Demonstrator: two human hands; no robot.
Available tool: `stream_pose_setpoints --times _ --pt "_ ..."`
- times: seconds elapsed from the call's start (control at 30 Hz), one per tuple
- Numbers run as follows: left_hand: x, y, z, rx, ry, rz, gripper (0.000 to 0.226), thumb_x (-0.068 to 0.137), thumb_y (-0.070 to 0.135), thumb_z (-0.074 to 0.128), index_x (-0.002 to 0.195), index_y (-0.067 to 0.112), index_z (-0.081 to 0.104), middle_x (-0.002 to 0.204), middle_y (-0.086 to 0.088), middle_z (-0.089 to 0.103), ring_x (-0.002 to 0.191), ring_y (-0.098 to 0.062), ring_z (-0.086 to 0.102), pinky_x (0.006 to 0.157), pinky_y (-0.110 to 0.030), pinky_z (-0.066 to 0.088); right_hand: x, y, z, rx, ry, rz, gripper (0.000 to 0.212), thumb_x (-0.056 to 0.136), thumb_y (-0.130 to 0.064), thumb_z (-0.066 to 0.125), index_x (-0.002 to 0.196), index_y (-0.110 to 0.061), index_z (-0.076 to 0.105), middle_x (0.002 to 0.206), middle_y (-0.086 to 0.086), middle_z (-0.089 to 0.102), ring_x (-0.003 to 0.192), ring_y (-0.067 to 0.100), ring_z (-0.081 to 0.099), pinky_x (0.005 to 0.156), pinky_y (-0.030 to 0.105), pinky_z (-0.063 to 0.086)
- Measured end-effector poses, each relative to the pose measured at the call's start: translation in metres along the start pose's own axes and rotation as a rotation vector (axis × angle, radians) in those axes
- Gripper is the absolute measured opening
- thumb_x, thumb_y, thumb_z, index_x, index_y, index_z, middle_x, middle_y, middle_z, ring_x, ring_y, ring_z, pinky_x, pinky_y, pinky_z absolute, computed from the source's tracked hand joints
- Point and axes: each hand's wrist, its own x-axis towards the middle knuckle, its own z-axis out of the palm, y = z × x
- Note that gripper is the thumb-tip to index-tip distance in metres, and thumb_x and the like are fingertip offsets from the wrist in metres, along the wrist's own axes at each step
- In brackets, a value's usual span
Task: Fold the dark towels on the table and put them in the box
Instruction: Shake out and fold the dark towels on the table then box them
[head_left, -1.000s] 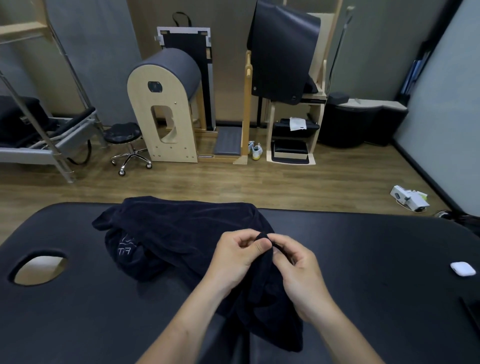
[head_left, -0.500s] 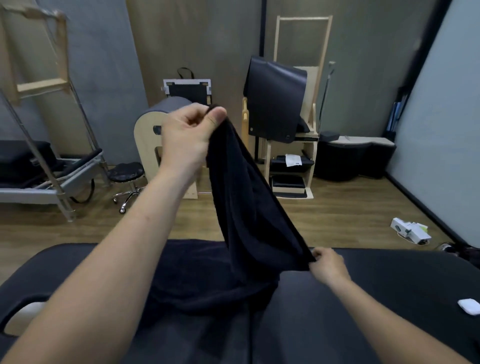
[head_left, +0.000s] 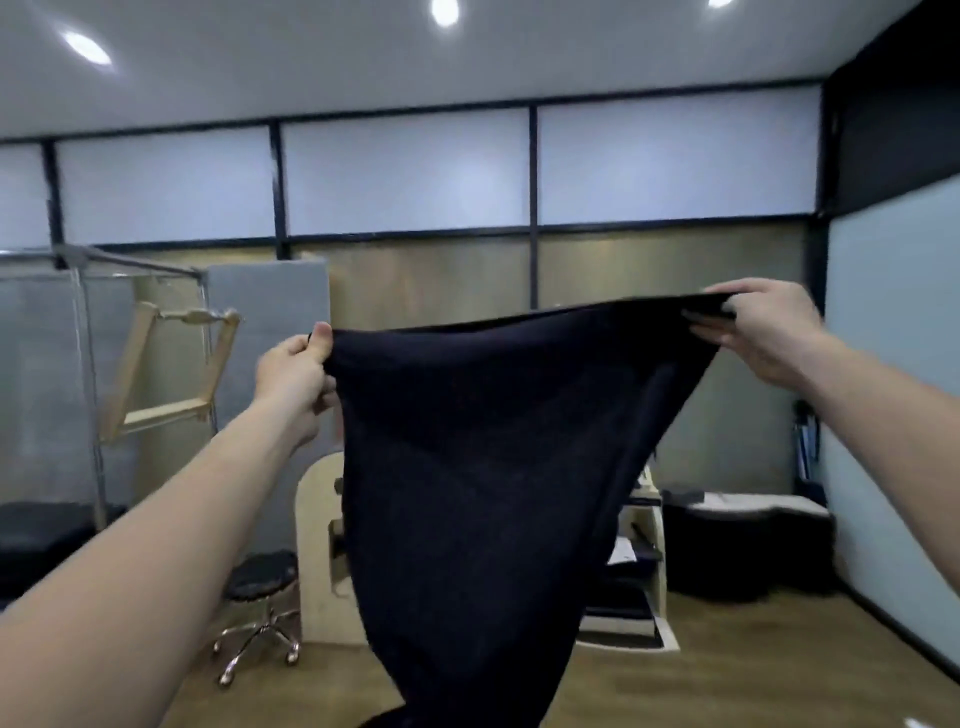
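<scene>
A dark navy towel (head_left: 483, 467) hangs in the air in front of me, stretched along its top edge between both hands. My left hand (head_left: 296, 379) pinches the towel's left corner between thumb and fingers. My right hand (head_left: 763, 327) grips the right corner, held slightly higher. The towel narrows downward and its lower end runs out of the frame's bottom. Neither the table nor the box is in view.
Behind the towel stand a wooden arched barrel (head_left: 317, 551), a rolling stool (head_left: 260, 597), a metal frame with a wooden bar (head_left: 171, 364) at the left, a wooden shelf unit (head_left: 644, 566) and a dark padded unit (head_left: 743, 545) at the right.
Both hands have lifted the towel off the table and spread it wide at head height. The right hand rose from table level. The camera has tilted up, away from the table.
</scene>
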Motion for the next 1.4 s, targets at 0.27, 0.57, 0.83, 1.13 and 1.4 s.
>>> stream_pose_setpoints --times 0.27,0.57,0.83,1.13,1.4 --pt "0.021 0.118 0.003 0.223 -0.121 0.140 0.023 0.105 0.037 0.044 0.104 0.017 0.055 0.083 -0.004 0.056 0.043 -0.014 0.067 0.036 -0.019 0.048 -0.017 -0.078 -0.024 -1.266 -0.154 -0.411 0.014 0.088 -0.009 0.061 0.081 -0.020 0.066 0.077 0.004 0.072 0.061 0.015 0.070 0.062 0.029 0.053" --pt "0.060 0.269 0.035 0.210 0.173 0.546 0.036 0.100 0.037 0.052 0.083 0.006 0.061 0.077 -0.017 0.057 0.059 -0.027 0.047 0.059 -0.035 0.039 0.038 -0.244 -0.014 -1.133 0.203 -0.608 0.010 0.092 -0.013 0.059 0.093 -0.012 0.069 0.108 0.020 0.070 0.089 0.035 0.064 0.070 0.030 0.045" --pt "0.047 0.381 0.035 0.090 0.258 0.750 0.037 0.099 0.043 0.049 0.080 0.012 0.055 0.091 -0.014 0.062 0.084 -0.024 0.058 0.080 -0.037 0.049 0.028 -0.376 -0.030 -0.439 0.553 -0.783 0.035 0.076 -0.031 0.041 0.105 -0.025 0.060 0.112 0.008 0.063 0.096 0.025 0.063 0.081 0.036 0.053" --pt "0.027 0.340 0.031 0.538 0.249 0.842 0.032 0.104 0.026 0.046 0.082 0.005 0.053 0.106 -0.030 0.061 0.095 -0.039 0.054 0.074 -0.037 0.035 0.026 -0.340 -0.055 -1.041 0.400 -0.786 0.022 0.100 -0.016 0.047 0.112 -0.002 0.059 0.123 0.028 0.060 0.111 0.043 0.056 0.085 0.038 0.043" --pt "0.039 0.375 0.031 0.595 0.371 0.997 0.033 0.104 0.022 0.042 0.108 -0.007 0.057 0.120 -0.036 0.057 0.112 -0.048 0.053 0.090 -0.047 0.038 0.023 -0.362 -0.035 -1.077 0.572 -0.836 0.024 0.098 -0.013 0.042 0.120 -0.005 0.050 0.118 0.038 0.053 0.102 0.050 0.056 0.086 0.047 0.046"
